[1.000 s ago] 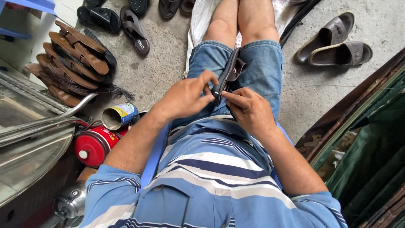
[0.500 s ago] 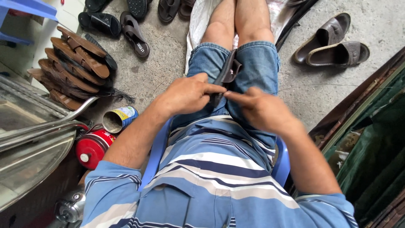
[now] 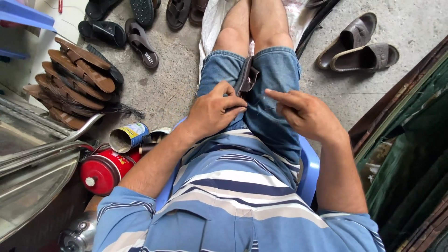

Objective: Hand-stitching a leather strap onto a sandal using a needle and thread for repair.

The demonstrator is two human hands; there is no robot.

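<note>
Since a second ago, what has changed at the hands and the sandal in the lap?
The right hand has pulled away from the dark sandal toward the person's right, fingers pinched as if drawing a thin thread, barely visible. The left hand still grips the sandal between the thighs. The stacked sandals, red canister and tin can have not moved.

Place: a small shoe-repair spot, seemingly street-side or in an open-fronted shop
Floor: bare, rough concrete floor (image 3: 177, 88)
Stock: stacked brown sandals (image 3: 74, 79) far left, dark sandals (image 3: 135, 28) along the far edge, a brown pair of slippers (image 3: 359, 46) far right
Seat: low blue plastic chair (image 3: 308, 172)
Supplies: open tin can (image 3: 128, 136) and red canister (image 3: 103, 170) at near left
</note>
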